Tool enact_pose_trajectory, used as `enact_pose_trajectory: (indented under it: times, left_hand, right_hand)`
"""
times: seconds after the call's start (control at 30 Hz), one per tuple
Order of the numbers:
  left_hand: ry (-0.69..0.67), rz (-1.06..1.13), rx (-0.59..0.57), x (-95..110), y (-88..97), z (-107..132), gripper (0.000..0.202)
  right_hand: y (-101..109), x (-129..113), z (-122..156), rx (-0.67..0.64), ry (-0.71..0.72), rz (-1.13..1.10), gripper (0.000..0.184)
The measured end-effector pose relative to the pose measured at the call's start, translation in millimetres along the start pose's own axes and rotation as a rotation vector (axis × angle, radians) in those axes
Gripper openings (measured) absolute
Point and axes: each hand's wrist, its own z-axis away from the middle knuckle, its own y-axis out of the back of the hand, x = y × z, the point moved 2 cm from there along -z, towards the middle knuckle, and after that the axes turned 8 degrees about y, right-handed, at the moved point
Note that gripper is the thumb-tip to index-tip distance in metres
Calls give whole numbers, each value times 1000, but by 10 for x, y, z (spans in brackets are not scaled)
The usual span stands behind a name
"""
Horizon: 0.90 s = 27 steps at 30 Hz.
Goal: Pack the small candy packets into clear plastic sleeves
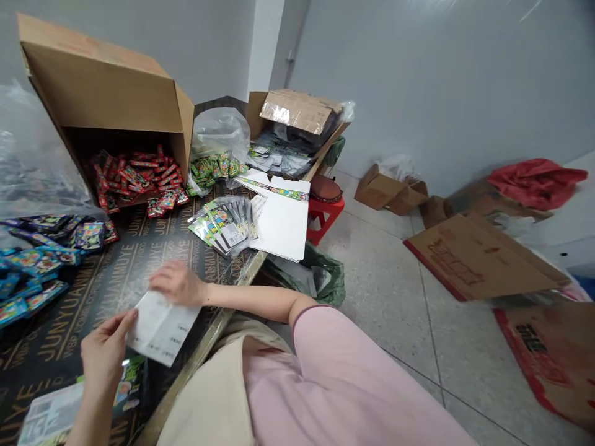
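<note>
My left hand (105, 352) pinches the near-left edge of a white printed packet (160, 328) held just above the dark table (116, 272). Across from it, my right hand (176, 282) rests curled on the packet's far edge, fingers closed over it. Below the left hand lie a green cartoon packet (130, 378) and a clear-sleeved one (49, 415). A fanned stack of sleeved packets (227, 224) sits further out, beside a pile of white card sheets (283, 217).
A tipped cardboard box (106, 99) spills red sachets (134, 176). Blue sachets (37, 260) lie at the left, green ones (216, 167) by a clear bag. A red stool (325, 207), a green bag (320, 272) and flattened cartons (483, 257) occupy the floor.
</note>
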Motion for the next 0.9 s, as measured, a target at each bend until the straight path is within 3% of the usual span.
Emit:
enact_pose_trajectory:
  times: [0.1, 0.2, 0.23, 0.3, 0.4, 0.5, 0.6, 0.73, 0.8, 0.9]
  left_hand:
    - [-63, -328, 109, -62, 144, 32, 53]
    - [-54, -555, 287, -232, 493, 176, 60]
    - [-25, -612, 282, -314, 600, 231, 60]
    - [-56, -645, 110, -471, 728, 345, 61]
    - [-287, -570, -210, -608, 726, 527, 81]
    - [-404, -530, -307, -635, 666, 639, 91]
    - [-354, -524, -161, -581, 679, 641, 95]
    - [-118, -241, 234, -406, 723, 605, 88]
    - [-25, -29, 341, -298, 677, 611, 78]
    - [-5, 204, 347, -140, 586, 644, 68]
  right_hand:
    - [-17, 104, 88, 118, -210, -16, 9]
    - [-104, 265, 206, 95, -204, -131, 14]
    - [-155, 346, 217, 91, -185, -170, 15]
    - [-274, 484, 194, 179, -151, -212, 17]
    - [-503, 457, 138, 132, -96, -280, 27]
    - [-684, 211, 124, 38, -63, -374, 34]
    - [-815, -38, 118, -35, -121, -550, 43]
    - [-906, -380, 76, -180, -185, -884, 67]
    - [-884, -548, 16, -144, -168, -940, 70]
    - [-798, -692, -96, 2, -155, -874, 54]
